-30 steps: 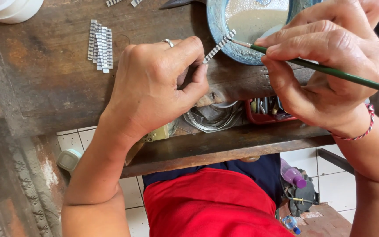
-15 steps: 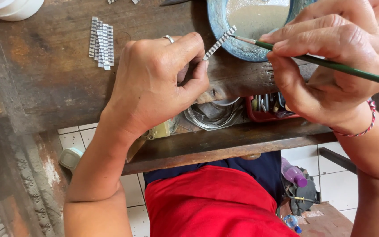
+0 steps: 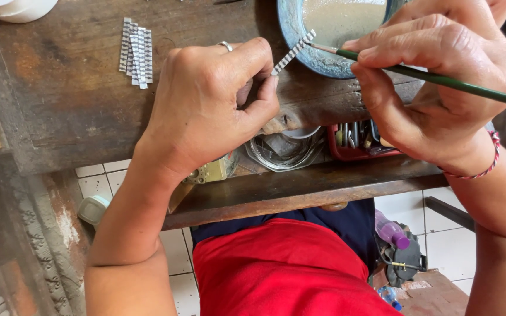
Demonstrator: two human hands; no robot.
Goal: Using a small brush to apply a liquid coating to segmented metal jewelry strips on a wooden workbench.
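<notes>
My left hand (image 3: 212, 105) pinches a thin, ridged silver strip (image 3: 293, 52) between thumb and fingers, its free end pointing up toward a blue bowl (image 3: 297, 35) of cloudy liquid. A ring sits on one finger. My right hand (image 3: 440, 88) grips a slim green brush (image 3: 440, 79), and its tip touches the upper end of the strip at the bowl's rim. Both hands hover over a worn wooden bench (image 3: 60, 99).
Several more silver strips (image 3: 136, 52) lie in a small pile on the bench at upper left. A white dish edge (image 3: 13, 9) shows at the top left corner. Below the benchtop, a lower shelf (image 3: 300, 187) holds wire coils (image 3: 285, 153) and a red tray of tools (image 3: 358, 143).
Both hands have stayed in place over the bowl's rim; the brush tip has kept close to the strip's upper end, with only slight shifts.
</notes>
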